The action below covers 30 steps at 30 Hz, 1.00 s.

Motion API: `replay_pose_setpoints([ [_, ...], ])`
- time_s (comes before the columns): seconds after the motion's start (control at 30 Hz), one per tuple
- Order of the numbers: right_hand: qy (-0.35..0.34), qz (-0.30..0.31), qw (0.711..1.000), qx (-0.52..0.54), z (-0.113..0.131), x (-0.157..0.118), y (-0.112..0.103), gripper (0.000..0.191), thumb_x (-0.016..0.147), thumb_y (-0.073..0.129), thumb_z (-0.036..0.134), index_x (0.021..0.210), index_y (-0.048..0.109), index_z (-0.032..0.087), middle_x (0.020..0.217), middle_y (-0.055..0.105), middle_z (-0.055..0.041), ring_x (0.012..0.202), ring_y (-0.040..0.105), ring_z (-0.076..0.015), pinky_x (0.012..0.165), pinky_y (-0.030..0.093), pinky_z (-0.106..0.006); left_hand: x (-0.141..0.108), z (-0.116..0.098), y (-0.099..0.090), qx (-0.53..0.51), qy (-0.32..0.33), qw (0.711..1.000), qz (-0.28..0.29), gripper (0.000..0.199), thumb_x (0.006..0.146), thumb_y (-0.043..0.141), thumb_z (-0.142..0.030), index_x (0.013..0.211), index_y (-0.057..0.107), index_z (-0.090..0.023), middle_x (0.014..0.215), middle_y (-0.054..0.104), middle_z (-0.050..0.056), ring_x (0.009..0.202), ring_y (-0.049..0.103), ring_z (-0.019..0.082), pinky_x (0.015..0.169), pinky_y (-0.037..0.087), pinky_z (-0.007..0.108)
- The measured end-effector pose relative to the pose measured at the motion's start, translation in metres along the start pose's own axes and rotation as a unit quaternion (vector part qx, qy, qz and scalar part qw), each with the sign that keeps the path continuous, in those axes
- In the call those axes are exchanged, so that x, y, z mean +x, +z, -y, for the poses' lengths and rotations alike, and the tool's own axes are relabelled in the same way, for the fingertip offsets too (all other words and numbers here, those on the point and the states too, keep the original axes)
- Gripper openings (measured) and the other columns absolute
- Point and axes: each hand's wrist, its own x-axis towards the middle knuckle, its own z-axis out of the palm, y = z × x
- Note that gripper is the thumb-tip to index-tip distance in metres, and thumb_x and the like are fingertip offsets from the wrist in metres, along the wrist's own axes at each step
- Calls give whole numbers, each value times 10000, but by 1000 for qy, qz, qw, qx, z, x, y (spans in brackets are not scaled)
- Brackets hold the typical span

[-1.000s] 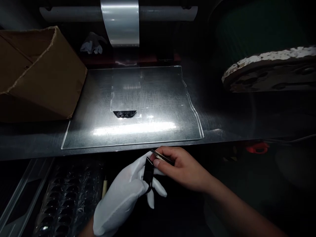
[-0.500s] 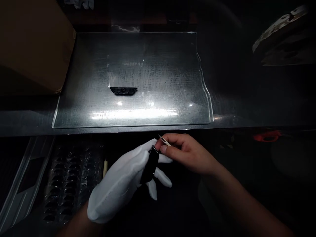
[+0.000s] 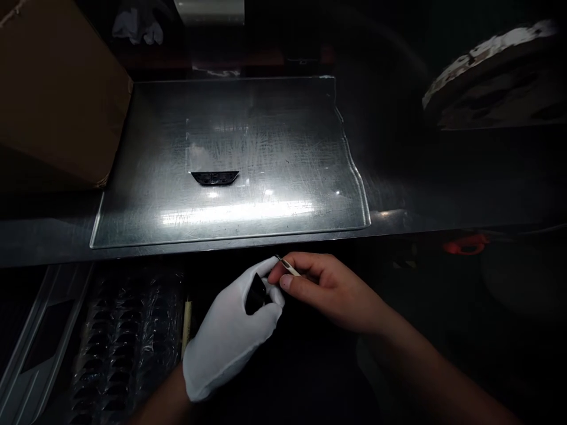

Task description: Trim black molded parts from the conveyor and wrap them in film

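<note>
My left hand (image 3: 237,330), in a white glove, is closed round a glossy black piece (image 3: 256,295), part of which its fingers hide. My bare right hand (image 3: 330,289) pinches a thin pale-handled tool (image 3: 290,267), its dark tip pointing up and left by the gloved fingertips. Both hands meet just below the table's front edge. Behind them, a black trapezoid part (image 3: 215,178) lies on the scratched glass sheet (image 3: 301,141).
A cardboard box (image 3: 57,94) stands at the left. Lower left are a clear tray (image 3: 126,330) of dark curved pieces and a pale stick (image 3: 186,324). Something red (image 3: 465,244) lies at the right, below a pale-edged round object (image 3: 496,82).
My left hand has turned and its spread fingers have curled round the black piece, which now shows less. My right hand and the tool sit slightly lower and further left. The view has shifted.
</note>
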Motion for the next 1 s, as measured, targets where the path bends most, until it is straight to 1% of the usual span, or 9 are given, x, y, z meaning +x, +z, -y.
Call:
replay_pose_setpoints([
  [0.13, 0, -45, 997, -61, 3, -1, 4, 172, 1000, 672, 377, 1018, 747, 223, 843, 688, 19, 710, 553, -111, 644, 434, -237, -1, 9, -8, -159, -11, 985, 65, 504, 924, 622, -173, 1422, 599, -242, 558, 550, -69, 452, 413, 108, 471, 342, 226],
  [0.27, -59, -82, 986, -133, 7, -2, 10, 154, 1017, 618, 322, 987, 736, 229, 798, 679, 32, 690, 572, -114, 620, 432, -239, 3, 18, -10, -304, 37, 948, 87, 276, 982, 576, -360, 1108, 715, -158, 477, 481, -37, 439, 382, 113, 504, 318, 256],
  [0.37, -102, -96, 977, -162, 8, -3, 11, 148, 1024, 606, 322, 1010, 730, 242, 842, 711, 27, 748, 631, -131, 667, 473, -249, 9, 20, -9, -356, 43, 928, 101, 527, 1053, 383, -578, 920, 679, -163, 460, 425, -39, 387, 275, 92, 466, 259, 254],
  [0.43, -109, -103, 976, -159, 7, -4, 11, 152, 1029, 606, 350, 1069, 717, 254, 872, 724, 22, 775, 654, -141, 700, 501, -256, 12, 18, -8, -388, 24, 914, 114, 674, 1065, 230, -654, 909, 663, -162, 478, 435, -31, 378, 248, 85, 453, 238, 247],
  [0.5, -116, -119, 974, -156, 5, -4, 11, 159, 1020, 630, 371, 1100, 705, 256, 882, 721, 19, 770, 662, -138, 690, 513, -248, 14, 14, -9, -422, 7, 899, 117, 690, 1079, 193, -633, 973, 676, -150, 511, 489, -7, 400, 311, 93, 478, 286, 242],
  [0.63, -182, -145, 950, -210, 4, -1, 17, 111, 997, 669, 320, 1048, 719, 235, 917, 682, 8, 786, 650, -122, 678, 502, -228, 11, 3, -4, -444, 11, 895, 42, 538, 1084, 383, -571, 1112, 708, -144, 573, 576, 12, 484, 492, 137, 564, 448, 269],
  [0.8, -226, -132, 920, -291, 8, 8, 32, 83, 974, 677, 238, 1015, 741, 206, 869, 660, 5, 769, 617, -124, 681, 459, -249, 7, 8, 8, -397, 17, 912, -102, 387, 970, 680, -548, 1021, 781, -178, 796, 744, 62, 763, 714, 221, 703, 601, 313],
  [0.93, -233, -155, 910, -306, 5, 16, 40, 140, 981, 626, 217, 851, 666, 185, 805, 617, 8, 720, 568, -120, 651, 419, -261, 13, 32, 12, -389, 32, 912, -127, 339, 921, 759, -504, 1160, 762, -264, 1050, 798, 59, 1016, 750, 264, 839, 640, 361],
  [1.0, -224, -162, 913, -301, 2, 17, 42, 162, 968, 601, 191, 809, 634, 187, 780, 591, 12, 696, 544, -119, 638, 407, -266, 17, 43, 15, -388, 35, 912, -132, 389, 956, 719, -499, 1239, 720, -232, 1169, 776, 92, 1060, 742, 262, 908, 633, 423],
])
